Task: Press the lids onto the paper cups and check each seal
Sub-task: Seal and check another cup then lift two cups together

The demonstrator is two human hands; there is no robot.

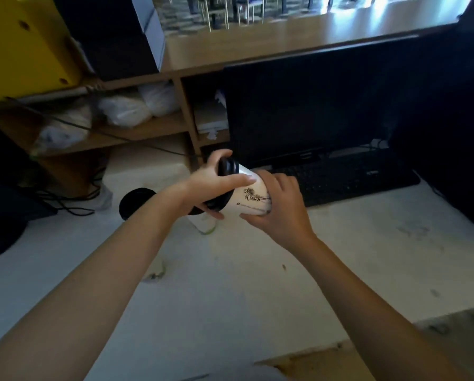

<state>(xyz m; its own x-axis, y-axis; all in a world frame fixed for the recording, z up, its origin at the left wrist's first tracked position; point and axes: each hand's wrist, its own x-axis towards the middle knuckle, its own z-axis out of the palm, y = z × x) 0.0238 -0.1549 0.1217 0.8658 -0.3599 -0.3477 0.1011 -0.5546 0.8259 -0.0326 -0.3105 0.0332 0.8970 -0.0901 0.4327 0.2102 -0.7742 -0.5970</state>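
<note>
As the left hand (pixel 202 185) grips its lid (pixel 228 166), the cup (pixel 253 195) tilts

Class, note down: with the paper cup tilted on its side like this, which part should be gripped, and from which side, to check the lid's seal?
Grip the paper cup round its narrow base end, coming from the right, as the right hand does: its lid points left, where the left hand holds the rim.
</note>
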